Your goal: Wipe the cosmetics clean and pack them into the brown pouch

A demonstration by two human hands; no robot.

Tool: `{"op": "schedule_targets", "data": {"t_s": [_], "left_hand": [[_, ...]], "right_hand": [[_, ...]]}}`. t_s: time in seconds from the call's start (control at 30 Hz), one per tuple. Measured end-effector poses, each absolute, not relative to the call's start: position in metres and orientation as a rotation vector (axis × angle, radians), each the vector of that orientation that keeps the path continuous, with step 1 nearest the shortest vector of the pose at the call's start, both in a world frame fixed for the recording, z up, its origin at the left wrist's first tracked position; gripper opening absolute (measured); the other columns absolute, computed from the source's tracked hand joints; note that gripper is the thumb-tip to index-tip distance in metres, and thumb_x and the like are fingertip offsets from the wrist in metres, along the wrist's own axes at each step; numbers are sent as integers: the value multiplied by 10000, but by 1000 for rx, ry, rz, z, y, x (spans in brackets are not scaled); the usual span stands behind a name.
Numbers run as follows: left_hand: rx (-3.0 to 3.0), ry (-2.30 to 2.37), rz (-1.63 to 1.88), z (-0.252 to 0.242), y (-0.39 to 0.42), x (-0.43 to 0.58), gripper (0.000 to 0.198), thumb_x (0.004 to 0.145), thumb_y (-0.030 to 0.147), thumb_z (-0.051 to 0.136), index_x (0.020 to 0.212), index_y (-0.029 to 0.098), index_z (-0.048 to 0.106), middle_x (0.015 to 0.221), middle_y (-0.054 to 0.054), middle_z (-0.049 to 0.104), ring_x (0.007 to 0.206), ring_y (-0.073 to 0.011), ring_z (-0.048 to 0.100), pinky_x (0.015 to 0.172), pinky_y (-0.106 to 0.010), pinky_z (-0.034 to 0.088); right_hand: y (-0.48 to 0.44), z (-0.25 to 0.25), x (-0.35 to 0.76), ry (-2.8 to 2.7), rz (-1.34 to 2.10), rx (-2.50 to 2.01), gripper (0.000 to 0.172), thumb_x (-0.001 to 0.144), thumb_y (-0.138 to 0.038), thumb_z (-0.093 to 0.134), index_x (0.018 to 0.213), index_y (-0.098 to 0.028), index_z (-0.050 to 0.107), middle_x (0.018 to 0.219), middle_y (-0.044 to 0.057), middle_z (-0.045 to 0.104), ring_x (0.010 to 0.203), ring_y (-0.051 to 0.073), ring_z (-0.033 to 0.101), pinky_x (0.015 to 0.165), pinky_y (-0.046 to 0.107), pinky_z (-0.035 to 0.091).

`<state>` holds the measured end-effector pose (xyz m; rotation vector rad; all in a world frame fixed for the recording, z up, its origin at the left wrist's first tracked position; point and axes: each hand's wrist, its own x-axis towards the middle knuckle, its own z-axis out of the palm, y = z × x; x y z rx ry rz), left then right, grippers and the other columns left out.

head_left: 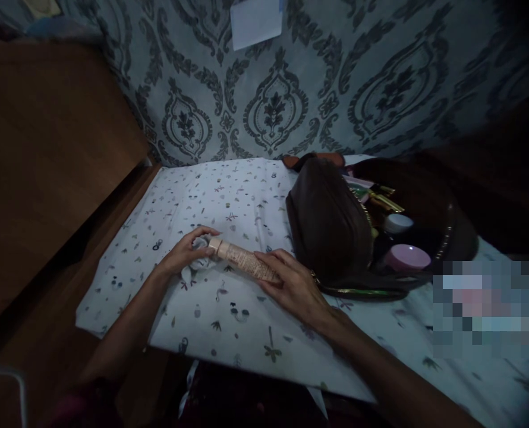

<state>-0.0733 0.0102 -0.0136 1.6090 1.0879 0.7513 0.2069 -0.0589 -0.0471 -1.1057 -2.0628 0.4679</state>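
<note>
A beige cosmetic tube (242, 259) lies slantwise just above the patterned white cloth (229, 196) covering the table. My right hand (293, 285) grips the tube's lower end with its fingers curled round it. My left hand (185, 252) pinches the tube's cap end while also holding a crumpled white tissue (193, 270) under its fingers. Right of my hands stands an open dark brown cosmetic bag (331, 223).
Inside the bag show a pink-lidded jar (409, 257), a white-capped jar (398, 222) and gold tubes (386, 201). A wooden cabinet (46, 154) rises at the left. Patterned wallpaper (273, 101) backs the table, with a white paper (255, 22) stuck on it.
</note>
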Motion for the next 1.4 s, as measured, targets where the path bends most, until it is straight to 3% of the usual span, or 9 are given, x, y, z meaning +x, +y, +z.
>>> {"op": "schedule_targets", "data": {"t_s": [0.13,0.37,0.53,0.67,0.77,0.93,1.13,1.27,1.4], "left_hand": [[1625,1085,818,-14,13,-76,461,684,387,808,1085,202,679,1090,-53,653,1058,-236,582,884,-268,454],[1591,1138,878,-18,14,-70,436,776,534,695,1009,167,718,1054,-81,695,986,-253,623,878,-322,474],[1669,1101,847,-14,13,-75,467,725,415,782,1136,212,693,1186,-63,676,1123,-276,594,971,-334,446],[1765,1104,829,-9,11,-71,556,759,476,738,1232,201,639,1267,-78,639,1204,-304,545,1032,-357,403],[1779,1145,868,-9,11,-64,534,832,592,602,1143,162,659,1167,-91,668,1112,-288,584,984,-351,427],[1694,1221,793,-14,12,-58,546,851,684,496,830,156,633,730,-14,611,732,-190,575,730,-299,467],[1586,1067,715,-2,8,-66,552,726,457,766,1198,213,617,1180,-62,629,1026,-235,595,843,-277,460],[1640,1089,726,-4,8,-61,572,764,532,713,1221,209,596,1097,-52,629,951,-219,589,808,-277,459],[1722,1145,789,-13,11,-51,574,850,695,489,979,157,640,867,-41,626,829,-206,566,803,-309,462]], "right_hand": [[-57,-48,206,-2005,573,-1133,476,812,-183,655,1281,-246,608,1052,70,637,922,221,651,803,372,583],[-57,-47,204,-1946,713,-1184,455,800,-213,668,1253,-241,636,998,59,642,900,214,643,800,367,559],[-55,-43,203,-1858,810,-1206,428,785,-268,688,1208,-205,664,948,54,647,834,207,642,756,348,548],[-56,-39,202,-1854,803,-1204,417,782,-240,678,1198,-216,667,949,50,647,842,205,640,766,345,540],[-57,-40,202,-1862,774,-1195,419,781,-227,674,1200,-220,665,961,53,648,875,216,642,796,365,542],[-56,-46,203,-1876,740,-1187,452,761,-206,684,1212,-214,661,992,65,650,905,227,648,810,383,546],[-56,-45,203,-1873,759,-1200,430,765,-209,687,1195,-207,667,970,61,656,881,224,650,789,378,547],[-55,-47,202,-1874,725,-1200,446,755,-202,690,1199,-237,666,965,51,650,877,219,644,788,370,544],[-56,-48,203,-1885,708,-1190,466,755,-189,685,1220,-227,659,986,61,648,886,221,647,794,377,547]]}}
